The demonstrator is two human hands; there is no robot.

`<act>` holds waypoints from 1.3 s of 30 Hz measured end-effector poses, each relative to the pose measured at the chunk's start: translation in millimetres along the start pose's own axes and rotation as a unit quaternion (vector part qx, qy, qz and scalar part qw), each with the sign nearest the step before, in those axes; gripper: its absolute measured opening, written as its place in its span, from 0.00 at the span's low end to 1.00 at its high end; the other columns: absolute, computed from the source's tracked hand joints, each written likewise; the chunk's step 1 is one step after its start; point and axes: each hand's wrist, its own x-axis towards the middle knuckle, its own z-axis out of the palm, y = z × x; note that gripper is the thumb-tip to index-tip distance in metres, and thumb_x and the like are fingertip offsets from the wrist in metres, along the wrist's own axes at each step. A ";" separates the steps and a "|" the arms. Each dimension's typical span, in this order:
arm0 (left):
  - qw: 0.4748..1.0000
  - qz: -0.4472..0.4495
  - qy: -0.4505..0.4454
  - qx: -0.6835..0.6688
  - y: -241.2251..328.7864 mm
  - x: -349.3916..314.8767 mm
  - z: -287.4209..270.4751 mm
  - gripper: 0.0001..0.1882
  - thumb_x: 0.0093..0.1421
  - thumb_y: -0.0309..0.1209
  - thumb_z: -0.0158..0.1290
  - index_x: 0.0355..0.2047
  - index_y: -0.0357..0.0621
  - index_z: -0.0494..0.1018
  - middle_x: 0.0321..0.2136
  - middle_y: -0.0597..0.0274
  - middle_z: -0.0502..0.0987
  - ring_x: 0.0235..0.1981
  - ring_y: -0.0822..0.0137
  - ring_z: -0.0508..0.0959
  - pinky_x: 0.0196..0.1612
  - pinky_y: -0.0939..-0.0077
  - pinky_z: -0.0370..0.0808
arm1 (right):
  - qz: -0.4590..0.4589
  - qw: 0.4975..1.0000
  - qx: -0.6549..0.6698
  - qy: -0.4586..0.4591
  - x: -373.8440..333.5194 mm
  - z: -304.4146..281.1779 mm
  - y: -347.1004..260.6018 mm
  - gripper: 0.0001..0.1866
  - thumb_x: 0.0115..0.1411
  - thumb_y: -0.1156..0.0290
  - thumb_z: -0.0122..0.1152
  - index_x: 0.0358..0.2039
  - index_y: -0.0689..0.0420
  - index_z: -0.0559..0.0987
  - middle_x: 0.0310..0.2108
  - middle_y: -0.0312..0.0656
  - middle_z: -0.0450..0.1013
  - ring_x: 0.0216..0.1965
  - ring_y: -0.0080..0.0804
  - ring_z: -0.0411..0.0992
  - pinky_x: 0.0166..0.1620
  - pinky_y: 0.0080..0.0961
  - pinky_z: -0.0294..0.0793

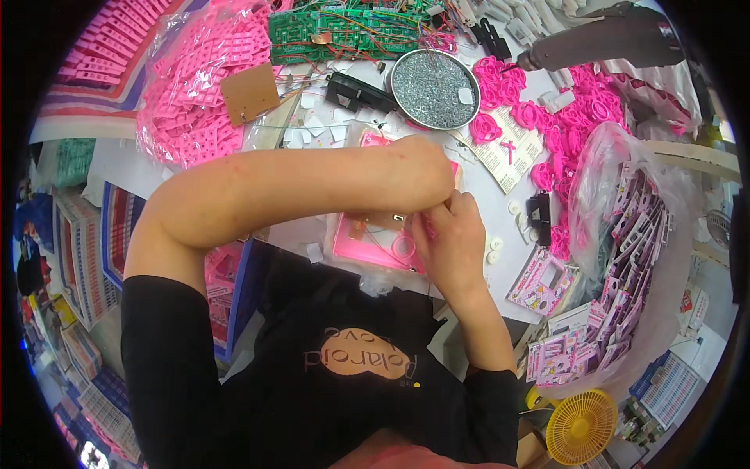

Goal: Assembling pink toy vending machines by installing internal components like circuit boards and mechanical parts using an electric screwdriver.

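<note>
A pink plastic housing (362,252) lies on a sheet of clear plastic wrap in front of me, with thin wires and a small brown circuit board (366,229) inside it. My left forearm crosses above the housing and covers its upper middle. Bent at the wrist, my left hand (426,173) is closed at the housing's right side, its fingertips mostly hidden. My right hand (455,238) meets it there, thumb and fingers pinched together over the right edge. What either hand holds is too small or too covered to make out.
Beyond the housing stands a round tin (435,90) of small screws, beside a black battery case (359,94). Green circuit boards (336,35) lie behind. A bag of pink parts (199,94) is at left, pink rings (574,129) and an electric screwdriver (609,43) at right.
</note>
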 end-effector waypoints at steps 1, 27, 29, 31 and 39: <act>1.000 -0.004 0.000 -0.014 1.5 0.1 -4.2 0.09 0.44 0.31 0.63 0.27 0.41 0.82 0.28 0.54 0.82 0.34 0.55 0.82 0.39 0.57 0.78 | -0.002 1.000 0.001 0.000 -0.1 0.3 1.2 0.08 0.52 0.76 0.67 0.34 0.59 0.78 0.34 0.45 0.71 0.35 0.44 0.70 0.35 0.39 0.73; 0.962 -0.141 0.108 -0.208 -24.1 -12.1 23.6 0.05 0.51 0.29 0.59 0.27 0.41 0.80 0.26 0.49 0.80 0.33 0.48 0.82 0.36 0.53 0.77 | -0.194 0.980 0.036 -0.039 19.1 -4.2 42.3 0.13 0.49 0.75 0.70 0.38 0.54 0.85 0.41 0.37 0.78 0.44 0.42 0.70 0.44 0.36 0.75; 0.966 -0.121 0.105 -0.202 -28.5 -13.4 20.8 0.05 0.51 0.29 0.58 0.27 0.41 0.80 0.26 0.49 0.80 0.32 0.47 0.82 0.35 0.53 0.77 | -0.188 0.977 0.068 -0.076 27.5 -11.5 45.9 0.13 0.49 0.75 0.70 0.39 0.54 0.86 0.41 0.37 0.78 0.43 0.42 0.70 0.44 0.35 0.76; 0.970 -0.087 0.110 -0.200 -33.7 -14.4 19.1 0.06 0.52 0.29 0.57 0.27 0.41 0.80 0.25 0.48 0.80 0.32 0.47 0.81 0.35 0.52 0.77 | -0.174 0.972 0.102 -0.119 33.3 -15.7 51.2 0.13 0.49 0.74 0.70 0.39 0.55 0.86 0.40 0.38 0.78 0.43 0.42 0.71 0.44 0.35 0.76; 0.993 -0.034 0.086 -0.076 -26.5 -17.3 20.2 0.07 0.56 0.28 0.55 0.30 0.36 0.79 0.30 0.47 0.81 0.34 0.47 0.83 0.36 0.55 0.81 | -0.156 0.987 0.034 -0.001 9.9 8.4 36.9 0.14 0.51 0.75 0.68 0.40 0.57 0.83 0.41 0.40 0.78 0.43 0.43 0.71 0.45 0.38 0.73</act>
